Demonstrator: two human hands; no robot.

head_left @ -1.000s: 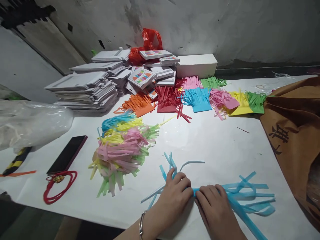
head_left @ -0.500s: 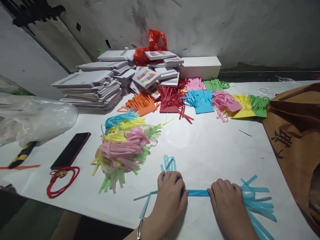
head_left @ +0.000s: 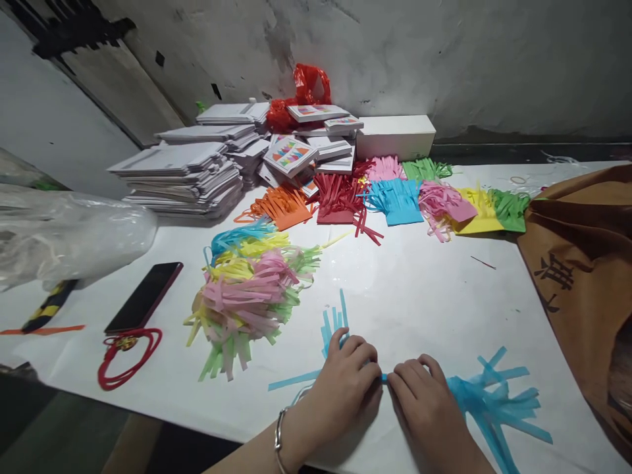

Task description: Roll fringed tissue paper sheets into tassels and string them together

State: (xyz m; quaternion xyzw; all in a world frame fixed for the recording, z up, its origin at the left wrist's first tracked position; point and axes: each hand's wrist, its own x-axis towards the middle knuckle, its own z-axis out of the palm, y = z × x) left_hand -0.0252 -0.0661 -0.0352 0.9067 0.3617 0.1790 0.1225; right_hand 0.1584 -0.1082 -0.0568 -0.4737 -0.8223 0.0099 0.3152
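Note:
A blue tissue-paper tassel (head_left: 494, 395) lies across the near part of the white table, its fringed strips fanning out at both ends. Its rolled middle shows only as a short stretch between my hands. My left hand (head_left: 348, 375), wearing a silver bracelet (head_left: 279, 431), is closed on the roll, with blue strips sticking out behind and to its left. Close beside it, my right hand (head_left: 422, 395) is closed on the same roll. Fingers hide most of the rolled part. To the left lies a heap of pink, yellow, green and blue tassels (head_left: 251, 289).
Folded fringed papers, among them an orange one (head_left: 291, 214) and a blue one (head_left: 402, 210), line the back. Behind stand stacked white packs (head_left: 172, 171) and a white box (head_left: 395, 135). A phone (head_left: 143, 299) and red cord (head_left: 131, 368) lie left; a brown cloth (head_left: 582, 263) is right.
My right hand has slid left along the blue roll, close to my left hand. The visible stretch between them is much shorter. My left hand has shifted slightly right.

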